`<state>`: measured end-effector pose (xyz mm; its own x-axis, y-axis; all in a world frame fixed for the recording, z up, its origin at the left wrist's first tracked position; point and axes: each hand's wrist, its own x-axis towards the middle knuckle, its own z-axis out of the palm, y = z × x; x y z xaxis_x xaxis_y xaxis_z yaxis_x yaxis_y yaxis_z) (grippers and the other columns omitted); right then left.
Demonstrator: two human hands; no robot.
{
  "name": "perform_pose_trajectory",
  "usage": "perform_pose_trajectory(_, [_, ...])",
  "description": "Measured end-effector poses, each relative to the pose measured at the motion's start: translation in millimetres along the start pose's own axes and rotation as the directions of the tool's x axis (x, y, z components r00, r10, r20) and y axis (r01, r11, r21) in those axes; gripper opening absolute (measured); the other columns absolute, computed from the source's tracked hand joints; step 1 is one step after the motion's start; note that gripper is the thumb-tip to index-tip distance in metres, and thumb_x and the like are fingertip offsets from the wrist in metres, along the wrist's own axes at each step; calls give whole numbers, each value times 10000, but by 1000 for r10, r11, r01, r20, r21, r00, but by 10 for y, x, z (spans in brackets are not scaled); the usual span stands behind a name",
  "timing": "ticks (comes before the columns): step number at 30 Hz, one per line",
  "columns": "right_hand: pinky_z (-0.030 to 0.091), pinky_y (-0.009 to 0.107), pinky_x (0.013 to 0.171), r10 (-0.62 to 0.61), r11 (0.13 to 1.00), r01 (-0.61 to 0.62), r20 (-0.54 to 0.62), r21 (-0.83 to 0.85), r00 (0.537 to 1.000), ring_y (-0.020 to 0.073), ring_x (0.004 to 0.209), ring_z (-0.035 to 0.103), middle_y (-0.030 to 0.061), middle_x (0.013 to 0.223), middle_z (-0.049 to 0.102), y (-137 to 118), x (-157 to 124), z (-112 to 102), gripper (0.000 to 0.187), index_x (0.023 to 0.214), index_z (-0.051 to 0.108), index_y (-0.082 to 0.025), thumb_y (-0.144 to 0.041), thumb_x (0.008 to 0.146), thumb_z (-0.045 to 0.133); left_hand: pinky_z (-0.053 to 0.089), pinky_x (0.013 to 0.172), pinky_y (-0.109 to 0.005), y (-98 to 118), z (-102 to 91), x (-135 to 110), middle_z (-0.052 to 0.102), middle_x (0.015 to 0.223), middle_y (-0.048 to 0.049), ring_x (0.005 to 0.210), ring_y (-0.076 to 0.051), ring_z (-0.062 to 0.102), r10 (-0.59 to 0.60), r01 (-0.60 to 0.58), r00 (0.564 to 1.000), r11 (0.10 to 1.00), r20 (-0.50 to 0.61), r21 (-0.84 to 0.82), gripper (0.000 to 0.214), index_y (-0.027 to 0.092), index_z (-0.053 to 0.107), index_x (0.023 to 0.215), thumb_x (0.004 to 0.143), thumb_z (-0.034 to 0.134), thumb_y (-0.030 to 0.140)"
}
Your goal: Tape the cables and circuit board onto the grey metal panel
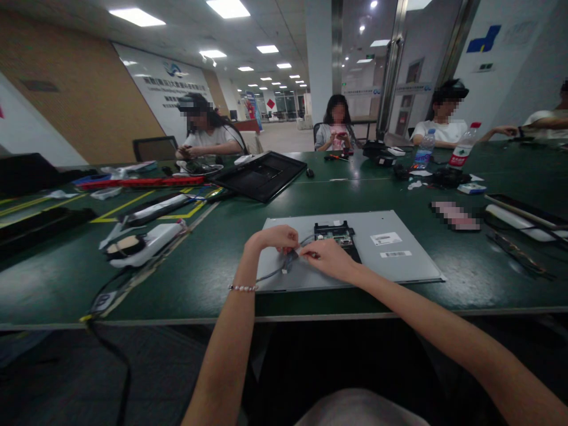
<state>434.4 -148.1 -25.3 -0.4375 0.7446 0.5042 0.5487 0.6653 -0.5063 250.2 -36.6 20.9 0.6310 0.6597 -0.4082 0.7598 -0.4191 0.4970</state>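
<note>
Grey cable [270, 276] lies at nine o'clock on the silver panel [377, 225], pinched between the fingertips of left hand [279, 238] and right hand [331, 258]. Small, gentle pulls would serve best, sparing the circuit board [344, 239] at the right hand's one o'clock.

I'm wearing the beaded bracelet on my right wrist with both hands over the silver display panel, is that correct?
Wrong wrist: the head view shows the beaded bracelet on your left, not your right. Your left hand and right hand are over the silver display panel.
</note>
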Motion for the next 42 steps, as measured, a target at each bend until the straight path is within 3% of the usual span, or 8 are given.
perform_pose_trajectory(8, [473,311,898,-43,995,46,29,-91,999,199,1001,655,67,1107,717,19,-40,18,322,1069,703,-188,-43,816,567,358,481,-198,-44,9,23,595,589,20,533,-111,547,23,-23,1000,999,-2,45,128,172,607,747,667,565,262])
perform_pose_trajectory(14, [468,301,876,-91,970,111,101,-216,991,199,972,643,74,1020,719,62,-39,57,177,967,709,-183,-104,879,576,367,487,-211,-61,18,34,581,564,21,513,-113,526,38,-38,999,999,-8,9,167,176,598,743,691,625,332])
perform_pose_trajectory(21, [469,307,841,-52,940,93,133,-328,990,216,961,641,105,999,715,31,-31,64,179,985,707,-146,-116,912,546,380,507,-219,-50,19,44,573,566,24,524,-117,524,23,-23,1000,1000,-3,20,201,180,586,738,681,637,366])
perform_pose_trajectory(28, [469,301,852,-60,941,101,137,-324,989,202,952,646,92,1000,722,31,-36,60,174,973,715,-168,-129,917,554,382,516,-221,-108,-7,53,599,605,10,544,-120,544,41,-41,999,999,0,34,214,175,594,756,692,644,373])
perform_pose_trajectory(35, [456,319,937,-159,930,198,150,-309,976,200,1026,635,104,1044,722,14,-23,82,218,975,708,-138,-140,956,491,388,520,-232,-114,14,90,565,564,21,537,-124,521,18,-18,1000,1000,-25,19,162,167,596,750,686,614,315])
perform_pose_trajectory(42, [477,306,876,-119,904,206,241,-376,963,203,996,644,109,1032,714,-69,-58,40,214,984,682,-137,-160,962,470,377,532,-230,-106,15,97,575,577,15,547,-121,520,17,-16,999,1000,-46,19,189,165,602,723,666,631,343])
